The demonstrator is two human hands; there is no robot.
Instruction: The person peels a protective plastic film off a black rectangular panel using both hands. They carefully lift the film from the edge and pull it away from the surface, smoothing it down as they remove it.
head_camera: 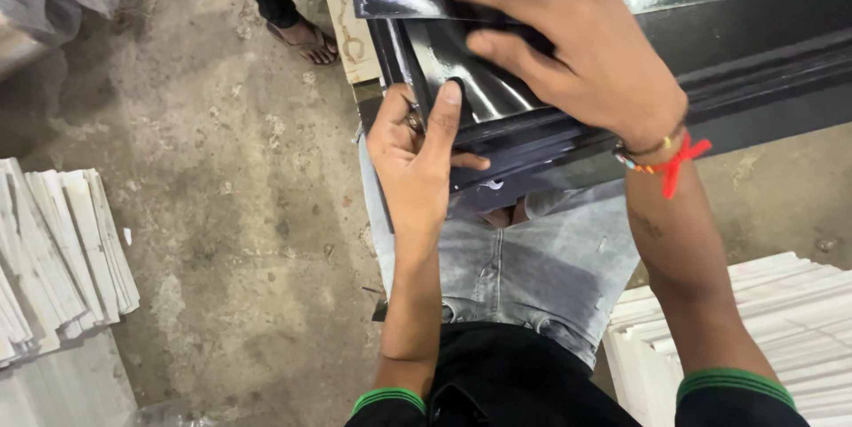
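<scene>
From the head camera, a stack of glossy black sheets [621,63] rests on the tabletop [342,10] and juts out over the person's lap. The right hand [568,45] lies spread and flat on the top sheet, fingers splayed and pressing down. The left hand [417,161] grips the near corner of the stack from below, its thumb pressed up against the stack's edge.

The sheets look thin, stiff-ish and slick, with a shiny film that probably slips under the fingers and shows marks; the edges and corners seem the surest places to hold them.

Left of the stack, bundles of white strips [62,258] lie on the concrete floor [222,214]. Right of it, more white strips [781,320] are piled. Above left, another person's sandalled foot [306,36] stands. No labels or signs show.
</scene>
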